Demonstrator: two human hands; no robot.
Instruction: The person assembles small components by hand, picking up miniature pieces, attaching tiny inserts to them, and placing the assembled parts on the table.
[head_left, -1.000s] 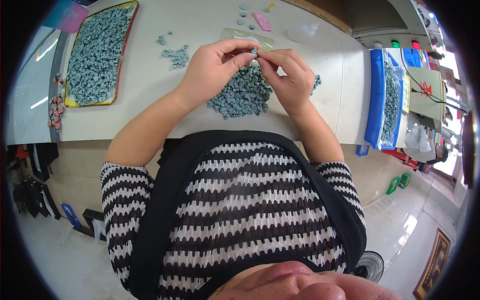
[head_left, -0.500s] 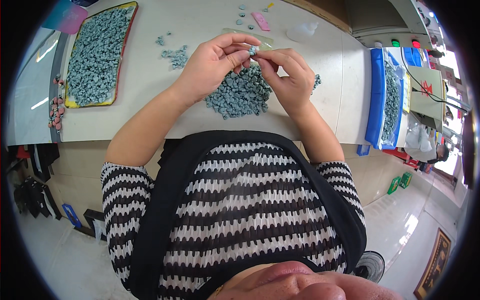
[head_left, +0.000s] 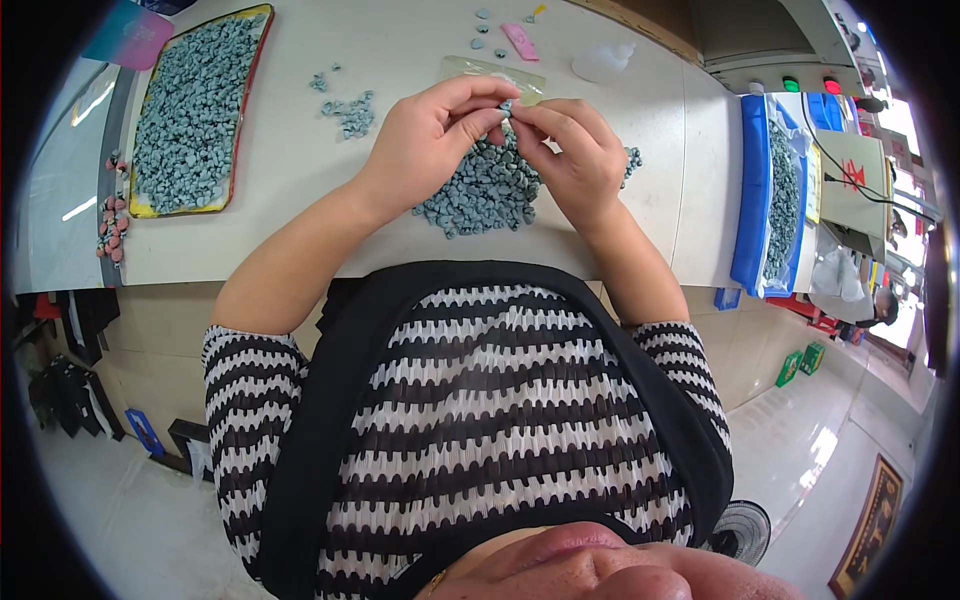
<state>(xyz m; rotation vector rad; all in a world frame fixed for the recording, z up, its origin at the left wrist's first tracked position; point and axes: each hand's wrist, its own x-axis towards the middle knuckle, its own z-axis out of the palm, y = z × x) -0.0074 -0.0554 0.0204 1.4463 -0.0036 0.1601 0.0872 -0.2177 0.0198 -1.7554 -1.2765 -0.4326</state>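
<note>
Both hands meet above a heap of small grey-green pieces (head_left: 480, 195) on the white table. Between the fingertips is one small grey-green piece (head_left: 506, 108), too small to make out in detail. My left hand (head_left: 425, 135) is closed, thumb and index finger pinching the piece from the left. From the right, my right hand (head_left: 575, 150) pinches at the same piece, its thumb and index finger pressed together. A flat, clear yellowish plastic piece (head_left: 490, 72) lies just beyond the fingers.
A yellow-and-red-rimmed tray (head_left: 238, 165) full of similar pieces stands at the left. Loose pieces (head_left: 350, 115) lie between it and the heap. Farther off are a pink packet (head_left: 519, 40) and a whitish translucent object (head_left: 603, 64). A blue bin (head_left: 750, 215) stands at the right.
My left hand has shifted slightly toward me and turned a little. The small piece stays between both hands' fingertips, a bit nearer to me.
</note>
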